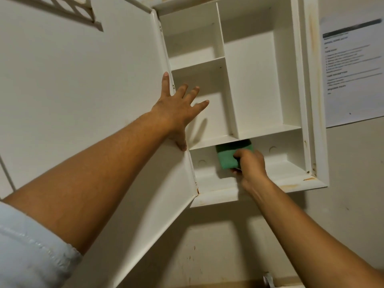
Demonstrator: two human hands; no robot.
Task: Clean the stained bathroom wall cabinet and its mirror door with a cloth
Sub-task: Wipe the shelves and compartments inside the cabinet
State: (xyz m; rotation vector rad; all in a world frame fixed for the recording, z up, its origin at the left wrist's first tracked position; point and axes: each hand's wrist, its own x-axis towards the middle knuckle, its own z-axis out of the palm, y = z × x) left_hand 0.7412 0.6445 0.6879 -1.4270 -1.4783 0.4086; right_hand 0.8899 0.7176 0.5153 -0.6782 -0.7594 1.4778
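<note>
One white wall cabinet (254, 80), open, four compartments: two stacked on the left, one tall on the right, one wide along the bottom. One door (83, 84) was swung out to the left, white inner side showing. Left hand (179, 110) rested flat on the door's edge, grip apart, fingers spread and straight. Right hand (250, 163) was inside the bottom compartment, grip clamped on one green cloth (227, 161), which was against the back wall there. Rusty stains (309, 179) on the lower right frame. One printed sheet (353, 69) on the wall to the right. One pale sleeve (31, 246) on the left arm.
</note>
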